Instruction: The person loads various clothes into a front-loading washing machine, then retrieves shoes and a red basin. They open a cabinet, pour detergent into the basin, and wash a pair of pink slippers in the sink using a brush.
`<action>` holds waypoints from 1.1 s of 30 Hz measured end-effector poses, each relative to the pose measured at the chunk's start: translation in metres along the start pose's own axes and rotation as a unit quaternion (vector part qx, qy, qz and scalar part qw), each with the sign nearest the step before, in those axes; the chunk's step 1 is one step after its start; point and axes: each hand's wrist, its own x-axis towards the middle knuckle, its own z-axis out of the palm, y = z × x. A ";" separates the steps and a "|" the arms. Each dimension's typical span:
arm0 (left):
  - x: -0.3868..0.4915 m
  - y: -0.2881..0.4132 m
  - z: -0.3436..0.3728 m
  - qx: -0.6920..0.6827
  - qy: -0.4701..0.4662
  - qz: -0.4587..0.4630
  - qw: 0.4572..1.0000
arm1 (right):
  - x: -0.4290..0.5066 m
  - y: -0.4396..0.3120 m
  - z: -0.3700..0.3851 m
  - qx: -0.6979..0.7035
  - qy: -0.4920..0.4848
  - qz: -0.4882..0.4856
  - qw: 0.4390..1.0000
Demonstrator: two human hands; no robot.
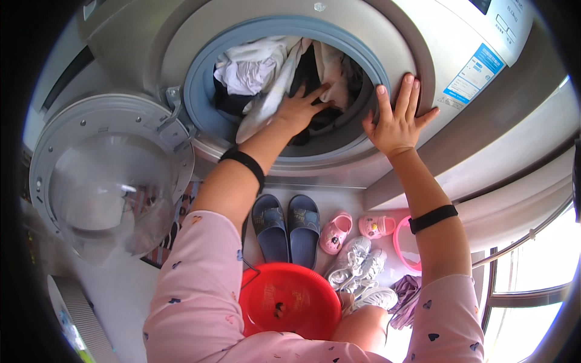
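Observation:
My left hand (pixel 303 109) reaches into the opening of a front-loading washing machine (pixel 290 169), fingers spread over the laundry. White cloth (pixel 254 68) fills the left and upper part of the drum, and a pale pinkish garment (pixel 333 75) hangs at its right. Dark fabric (pixel 307 68) shows between them and lower down. My fingertips lie near the pale garment; whether they press on it is hard to tell. Flat against the machine's front, right of the blue-grey rubber door seal (pixel 196 86), rests my right hand (pixel 399 119), its fingers apart and holding nothing.
The round glass door (pixel 113 190) hangs wide to the left. Below are a red plastic basin (pixel 290 304), dark slide sandals (pixel 304 245), pink child's clogs (pixel 337 233), silver sneakers (pixel 352 263), a pink-rimmed container (pixel 399 249) and crumpled purple cloth (pixel 405 299). A window (pixel 522 272) is at right.

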 end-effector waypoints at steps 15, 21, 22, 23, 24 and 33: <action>-0.070 0.035 -0.011 -0.009 0.357 -0.094 0.929 | -0.002 -0.001 0.002 0.023 0.006 0.025 0.999; -0.085 0.000 -0.001 -0.179 0.212 -0.297 0.913 | -0.001 0.000 0.000 0.012 -0.004 0.012 1.000; -0.079 0.002 0.005 -0.186 0.187 -0.290 0.920 | -0.001 0.000 0.000 0.010 -0.007 0.011 1.000; -0.072 0.005 0.012 -0.187 0.156 -0.283 0.928 | -0.001 0.000 0.000 0.008 -0.003 0.008 1.000; -0.065 0.008 0.019 -0.164 0.166 -0.298 0.926 | -0.001 0.000 0.000 0.005 0.000 0.007 1.000; 0.019 -0.029 0.086 -0.035 0.246 -0.281 0.927 | -0.001 -0.001 0.004 -0.012 0.035 -0.004 0.999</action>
